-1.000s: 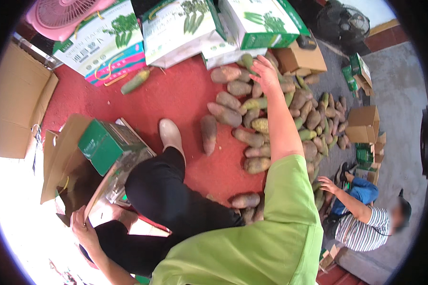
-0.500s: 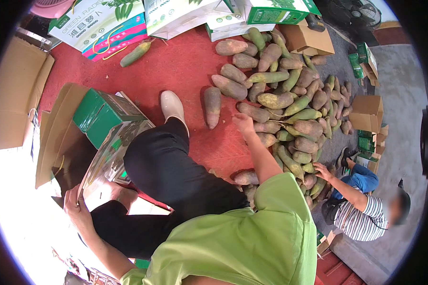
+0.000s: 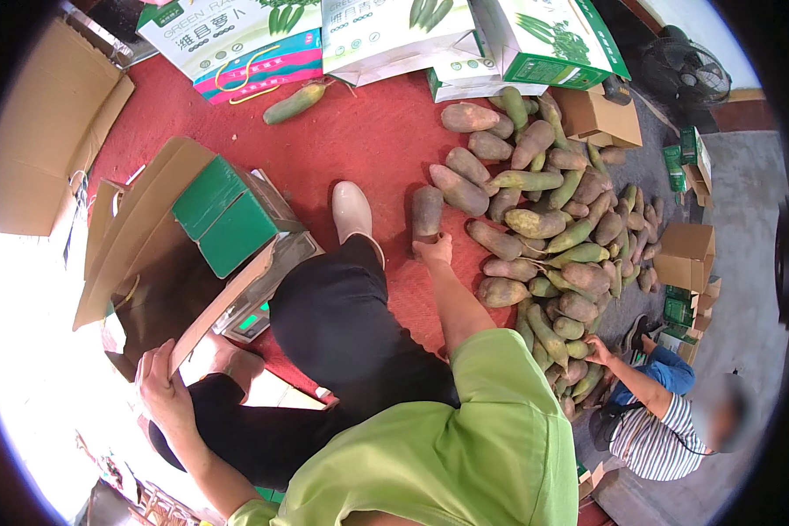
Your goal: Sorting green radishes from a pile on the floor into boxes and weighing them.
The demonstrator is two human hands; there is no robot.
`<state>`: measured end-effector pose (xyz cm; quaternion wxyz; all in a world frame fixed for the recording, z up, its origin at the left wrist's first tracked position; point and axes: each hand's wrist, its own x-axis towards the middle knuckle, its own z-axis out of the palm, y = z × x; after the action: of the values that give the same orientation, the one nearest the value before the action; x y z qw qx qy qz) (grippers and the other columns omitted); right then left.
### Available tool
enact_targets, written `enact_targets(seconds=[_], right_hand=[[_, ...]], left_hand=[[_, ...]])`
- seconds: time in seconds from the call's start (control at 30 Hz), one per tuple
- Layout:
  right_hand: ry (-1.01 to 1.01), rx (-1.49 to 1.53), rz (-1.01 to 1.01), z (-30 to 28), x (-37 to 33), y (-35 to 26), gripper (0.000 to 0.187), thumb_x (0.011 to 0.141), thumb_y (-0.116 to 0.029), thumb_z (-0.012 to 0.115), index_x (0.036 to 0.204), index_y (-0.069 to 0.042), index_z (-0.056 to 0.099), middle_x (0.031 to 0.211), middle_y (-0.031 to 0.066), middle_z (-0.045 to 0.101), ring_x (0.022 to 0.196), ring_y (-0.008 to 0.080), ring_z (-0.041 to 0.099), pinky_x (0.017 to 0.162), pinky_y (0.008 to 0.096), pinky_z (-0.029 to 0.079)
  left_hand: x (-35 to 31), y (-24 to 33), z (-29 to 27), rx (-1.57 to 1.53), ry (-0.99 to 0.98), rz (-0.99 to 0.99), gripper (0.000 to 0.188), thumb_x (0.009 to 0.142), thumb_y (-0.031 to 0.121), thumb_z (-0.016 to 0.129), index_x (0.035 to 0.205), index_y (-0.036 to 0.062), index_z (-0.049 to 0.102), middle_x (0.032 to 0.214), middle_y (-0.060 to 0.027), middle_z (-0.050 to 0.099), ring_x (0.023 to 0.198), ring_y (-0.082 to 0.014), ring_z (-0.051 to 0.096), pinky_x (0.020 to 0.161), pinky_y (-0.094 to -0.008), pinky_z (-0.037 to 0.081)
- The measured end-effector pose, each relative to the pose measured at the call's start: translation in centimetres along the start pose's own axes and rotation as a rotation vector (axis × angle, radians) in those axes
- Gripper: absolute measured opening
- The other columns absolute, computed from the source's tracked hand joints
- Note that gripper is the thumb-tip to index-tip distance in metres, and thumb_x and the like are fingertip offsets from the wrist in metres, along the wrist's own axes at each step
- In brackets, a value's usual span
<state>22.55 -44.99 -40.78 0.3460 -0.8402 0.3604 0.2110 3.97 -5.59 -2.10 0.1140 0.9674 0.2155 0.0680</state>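
Note:
My right hand (image 3: 433, 252) has its fingers closed round the near end of a lone dark radish (image 3: 426, 209), which lies on the red mat (image 3: 386, 145) just left of the big pile. My left hand (image 3: 161, 386) grips the edge of a flap on an open cardboard box (image 3: 203, 340) at the left. Part of this box is green (image 3: 226, 230) on the outside, and its inside is in shadow. Beside my right forearm spreads the heap of green and purplish-brown radishes (image 3: 535, 223).
A scale (image 3: 247, 323) with a lit green display stands under the box. White and green cartons (image 3: 403, 39) line the far side, near a single green radish (image 3: 294, 103). At the right, a person in a striped shirt (image 3: 659, 437) reaches into the pile. A black fan (image 3: 682, 68) stands far right.
My right hand has moved left from the pile's edge and taken hold of the lone radish. My left hand stays on the box flap. The whole view has shifted.

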Motion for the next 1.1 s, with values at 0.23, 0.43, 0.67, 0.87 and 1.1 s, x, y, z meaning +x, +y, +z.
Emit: enact_targets(seconds=[0.23, 0.43, 0.67, 0.87, 1.1], right_hand=[[0.014, 0.035, -0.110, 0.5, -1.0, -0.7, 0.074, 0.062, -0.016, 0.082, 0.125, 0.002, 0.048, 0.113, 0.0164, 0.062, 0.104, 0.0273, 0.061, 0.079, 0.0364, 0.054], [0.017, 0.180, -0.167, 2.7, 2.9, 2.2, 0.059, 0.060, -0.012, 0.084, 0.110, 0.003, 0.054, 0.092, 0.0138, 0.065, 0.077, 0.0232, 0.067, 0.060, 0.0383, 0.056], [-0.293, 0.385, -0.049, -1.3, -1.2, -2.0, 0.036, 0.072, -0.013, 0.077, 0.100, 0.001, 0.057, 0.088, 0.0121, 0.064, 0.067, 0.0238, 0.062, 0.061, 0.0408, 0.051], [-0.797, 0.710, 0.134, -5.3, 0.5, -3.8, 0.025, 0.081, -0.023, 0.071, 0.096, -0.005, 0.062, 0.083, 0.0055, 0.063, 0.065, 0.0204, 0.058, 0.062, 0.0338, 0.047], [-0.762, 0.414, -0.458, -13.7, -11.8, -17.8, 0.042, 0.076, -0.025, 0.074, 0.109, -0.004, 0.062, 0.092, 0.0008, 0.064, 0.081, 0.0129, 0.059, 0.069, 0.0262, 0.045]], left_hand=[[-0.1, 0.1, -0.3, 0.069, -0.006, -0.002, 0.035, 0.065, -0.009, 0.055, 0.097, 0.0015, 0.066, 0.085, -0.0140, 0.062, 0.083, -0.0327, 0.060, 0.077, -0.0402, 0.047], [-0.2, 0.1, -0.7, 0.075, 0.001, -0.001, 0.035, 0.065, -0.007, 0.056, 0.096, 0.0051, 0.067, 0.088, -0.0102, 0.064, 0.087, -0.0293, 0.062, 0.078, -0.0381, 0.048], [-0.6, -0.6, -0.5, 0.137, 0.043, 0.072, 0.032, 0.065, 0.001, 0.059, 0.095, 0.0092, 0.065, 0.085, -0.0038, 0.062, 0.085, -0.0230, 0.062, 0.075, -0.0361, 0.049], [-0.7, -1.1, -0.7, 0.173, 0.034, 0.087, 0.048, 0.047, 0.009, 0.075, 0.094, 0.0103, 0.065, 0.083, -0.0008, 0.061, 0.082, -0.0204, 0.061, 0.072, -0.0333, 0.050], [-0.8, -1.5, -0.6, 0.134, 0.059, 0.101, 0.026, 0.068, 0.007, 0.062, 0.093, 0.0102, 0.066, 0.079, -0.0018, 0.060, 0.079, -0.0210, 0.061, 0.071, -0.0339, 0.049]])
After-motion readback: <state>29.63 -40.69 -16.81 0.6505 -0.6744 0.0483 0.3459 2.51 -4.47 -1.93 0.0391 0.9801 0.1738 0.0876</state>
